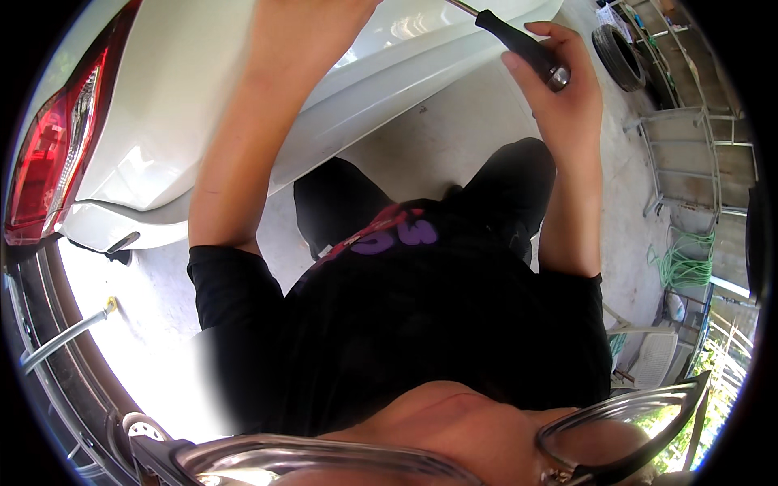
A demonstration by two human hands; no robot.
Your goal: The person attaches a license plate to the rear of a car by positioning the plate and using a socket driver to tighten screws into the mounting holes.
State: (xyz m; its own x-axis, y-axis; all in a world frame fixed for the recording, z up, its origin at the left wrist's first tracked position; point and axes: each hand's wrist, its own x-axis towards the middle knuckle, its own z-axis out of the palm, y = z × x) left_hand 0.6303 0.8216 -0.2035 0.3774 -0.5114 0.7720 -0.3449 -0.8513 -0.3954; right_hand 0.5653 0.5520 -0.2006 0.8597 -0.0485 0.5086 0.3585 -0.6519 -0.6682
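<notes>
My right hand (559, 89) is closed around the black handle of a screwdriver (523, 47), whose metal shaft points up and left toward the top edge. It is held just beside the white car body (203, 97). My left forearm (259, 130) reaches up across the white panel, and its hand is cut off by the top of the picture. The screwdriver's tip is out of view too. I am crouched over the concrete floor (454, 138), with my black shirt and knees filling the middle of the view.
A red tail light (49, 162) sits at the car's left end. A tyre (620, 53) lies at the upper right near a metal rack (689, 154). A green hose (685, 263) and a white plastic chair (652, 356) are on the right.
</notes>
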